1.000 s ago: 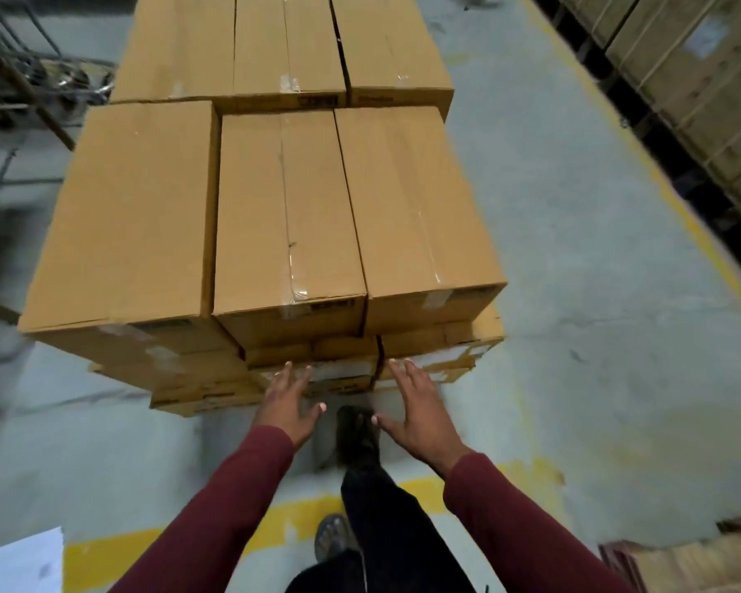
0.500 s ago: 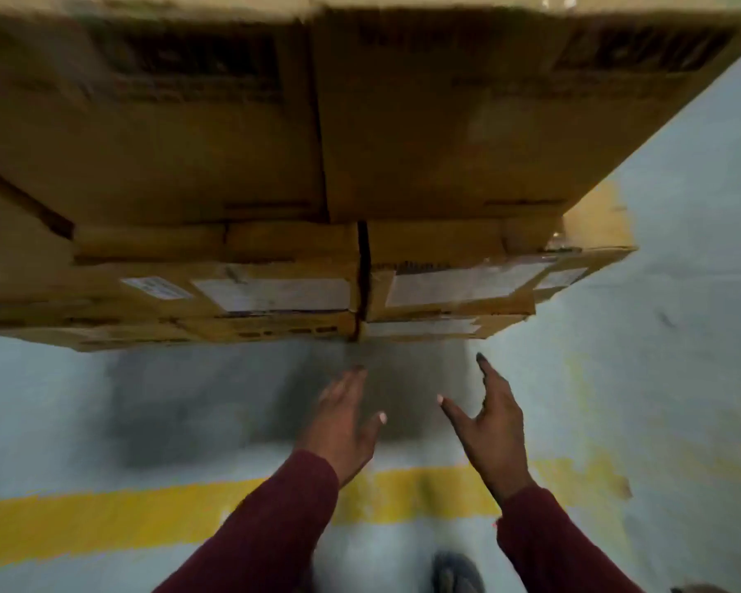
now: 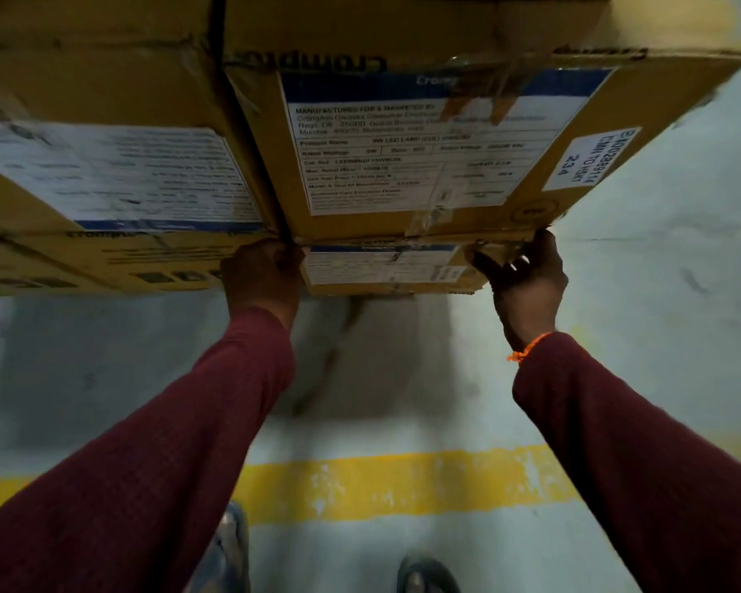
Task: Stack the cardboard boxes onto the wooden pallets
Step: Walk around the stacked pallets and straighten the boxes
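**Head view.** Cardboard box in the stack's right-hand column, with its end face toward the person. The label reads "Crompton" and "9W LED LAMP"; the sticker reads "LMN TO HSKT 234". Left hand and right hand grip the lower corners. Open floor lies to the right, and a yellow line crosses it below.

The left hand hides its fingertips in the gap left of the labelled box. The label left of that box is blurred.
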`<state>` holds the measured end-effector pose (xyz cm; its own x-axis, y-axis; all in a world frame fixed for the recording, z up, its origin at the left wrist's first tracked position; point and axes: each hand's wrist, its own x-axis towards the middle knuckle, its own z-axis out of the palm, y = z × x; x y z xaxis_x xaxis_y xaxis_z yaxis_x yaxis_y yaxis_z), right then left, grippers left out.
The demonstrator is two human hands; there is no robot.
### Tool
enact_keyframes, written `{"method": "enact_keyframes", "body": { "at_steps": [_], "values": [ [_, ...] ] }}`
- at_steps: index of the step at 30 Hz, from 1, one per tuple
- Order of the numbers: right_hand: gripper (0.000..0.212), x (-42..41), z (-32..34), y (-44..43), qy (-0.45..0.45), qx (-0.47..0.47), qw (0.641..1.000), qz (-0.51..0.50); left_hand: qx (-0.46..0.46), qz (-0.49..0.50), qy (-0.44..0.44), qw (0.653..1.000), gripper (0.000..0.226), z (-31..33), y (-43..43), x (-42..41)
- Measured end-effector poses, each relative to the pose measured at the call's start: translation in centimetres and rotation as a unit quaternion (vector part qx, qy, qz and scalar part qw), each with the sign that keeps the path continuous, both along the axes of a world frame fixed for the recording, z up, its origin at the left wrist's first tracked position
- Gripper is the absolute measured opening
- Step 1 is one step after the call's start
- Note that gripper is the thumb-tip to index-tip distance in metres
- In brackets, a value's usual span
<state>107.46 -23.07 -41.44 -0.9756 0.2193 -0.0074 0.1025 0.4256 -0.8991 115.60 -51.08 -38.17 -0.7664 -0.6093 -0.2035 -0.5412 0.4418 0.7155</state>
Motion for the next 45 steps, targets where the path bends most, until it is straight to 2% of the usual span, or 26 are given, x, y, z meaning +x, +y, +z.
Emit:
{"method": "enact_keyframes", "body": {
  "at_steps": [5, 11, 13, 16, 18, 21, 23, 25, 28, 34, 41, 43, 45],
  "values": [
    [0.055, -0.1, 0.4, 0.2, 0.004, 0.048, 0.999, 0.024, 0.017, 0.021, 0.015, 1.000, 0.020, 0.0, -0.3, 0.0],
    [0.050, -0.2, 0.7, 0.2, -0.006, 0.080, 0.996, 0.029, -0.022, 0.006, 0.016, 1.000, 0.019, -0.5, -0.6, -0.1],
    [0.048, 0.0, 1.1, 0.1, -0.018, 0.059, 0.998, 0.030, -0.020, 0.005, 0.001, 1.000, 0.020, -0.4, -0.7, -0.1],
    [0.044, 0.5, 2.9, 0.6, -0.069, -0.053, 0.995, 0.042, 0.021, 0.031, 0.013, 0.999, 0.019, 0.6, -0.4, 0.6],
    [0.061, 1.0, 4.7, 1.7, -0.081, -0.087, 0.993, 0.021, 0.066, 0.059, 0.073, 0.993, 0.020, 2.2, 0.5, 1.4],
    [0.083, 1.4, 8.2, 3.0, -0.014, -0.094, 0.995, -0.040, 0.093, 0.058, 0.172, 0.979, 0.025, 4.8, 1.5, 2.1],
    [0.076, 0.5, 10.0, 2.9, 0.027, -0.075, 0.997, -0.003, 0.098, 0.047, 0.201, 0.974, 0.024, 6.5, 1.6, 1.7],
    [0.057, -0.5, 10.8, 2.1, 0.049, -0.054, 0.997, 0.040, 0.067, 0.047, 0.196, 0.977, 0.011, 7.3, 1.1, 1.0],
    [0.038, -1.3, 10.7, 1.0, 0.075, -0.035, 0.996, 0.013, 0.036, 0.062, 0.179, 0.981, 0.019, 7.3, 0.5, 0.7],
    [0.034, -1.1, 10.5, 0.8, 0.063, -0.010, 0.998, -0.004, -0.001, 0.051, 0.178, 0.983, 0.019, 7.7, 0.4, 0.4],
    [0.039, -0.8, 12.2, 1.2, 0.020, 0.012, 0.999, 0.033, 0.032, 0.059, 0.143, 0.987, 0.020, 8.5, 0.3, 0.4],
    [0.049, 0.0, 14.5, 1.4, 0.000, 0.025, 0.999, 0.048, 0.056, 0.059, 0.141, 0.987, 0.019, 10.3, 0.6, 1.1],
    [0.066, 1.4, 18.1, 1.5, 0.041, 0.049, 0.998, 0.026, 0.081, 0.069, 0.178, 0.978, 0.023, 12.8, 0.7, 2.4]
  ]
}}
